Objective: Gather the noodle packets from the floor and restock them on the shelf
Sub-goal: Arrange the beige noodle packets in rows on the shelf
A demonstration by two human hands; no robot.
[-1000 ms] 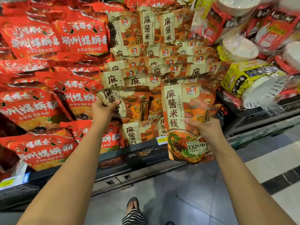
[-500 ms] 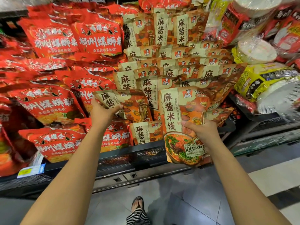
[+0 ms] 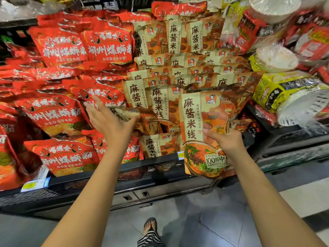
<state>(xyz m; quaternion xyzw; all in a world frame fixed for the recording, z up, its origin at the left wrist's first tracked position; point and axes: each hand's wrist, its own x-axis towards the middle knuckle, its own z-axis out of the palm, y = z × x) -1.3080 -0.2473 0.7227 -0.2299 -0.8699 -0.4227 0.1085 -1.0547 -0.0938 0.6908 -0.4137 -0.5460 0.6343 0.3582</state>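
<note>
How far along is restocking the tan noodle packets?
Done: rows of tan-and-orange plastic noodle packets fill the black wire shelf. In hand: the right hand grips another tan packet; the left hand is open by a tilted packet. Left: shelving the gripped one; the grey tiled floor in view shows none.

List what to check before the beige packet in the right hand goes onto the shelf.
1. Right hand grip on held packet: ok, thumb and fingers pinch its right edge.
2. Left hand free to help: ok, open, fingers straight.
3. Match with beige stack: ok, same print.
4. Tilted packet by the left hand settled: not ok, it lies askew.
5. Free slot behind the held packet: cannot tell, the packet hides it.
6. Shelf rail cleared: not ok, the held packet's lower edge hangs in front of it.
</note>
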